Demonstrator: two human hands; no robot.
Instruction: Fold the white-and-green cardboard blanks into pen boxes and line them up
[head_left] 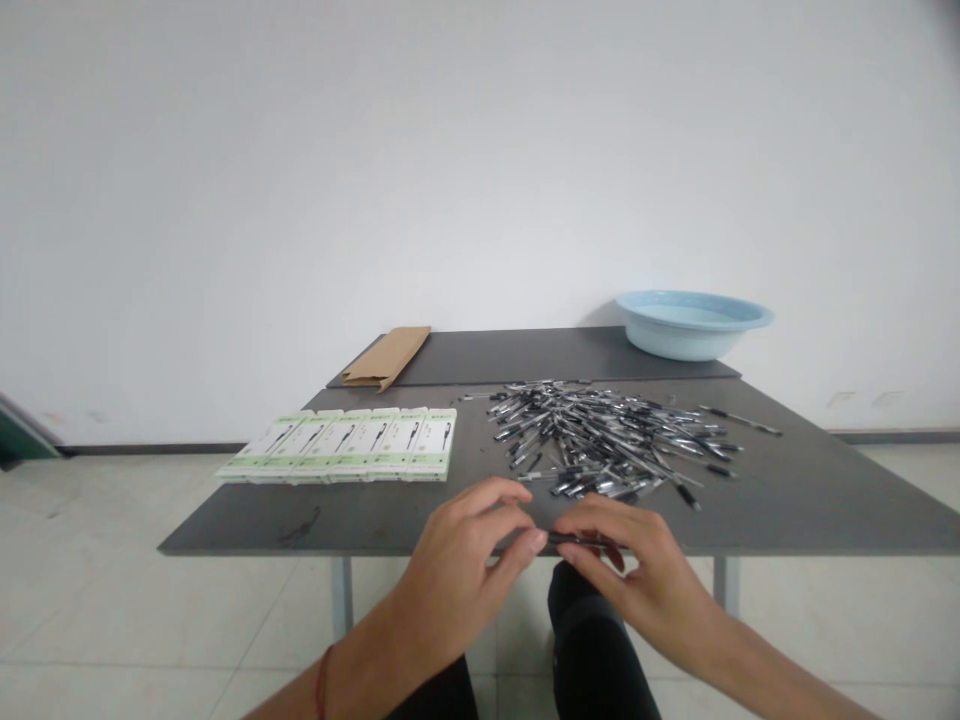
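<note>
Right hand (651, 548) is pinching a pen (559, 538), fingers covering much of it; left hand (466, 548) is curling by its end, can't tell if gripping.

Slim dark pen (568, 538), near level, pinched in right hand (637, 548), partly hidden; left end beside left hand (474, 548); beyond, clear-barrelled pens (600, 435) heaped crisscross.

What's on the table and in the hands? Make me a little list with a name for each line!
right hand: pinches a slim dark piece, maybe a pen
left hand: beside the piece; touching unclear
pens: loose pile
boxes: white-and-green, in a row left of the pens
paper packet: brown, behind the boxes
basin: light blue, far right
table: dark gray
</note>
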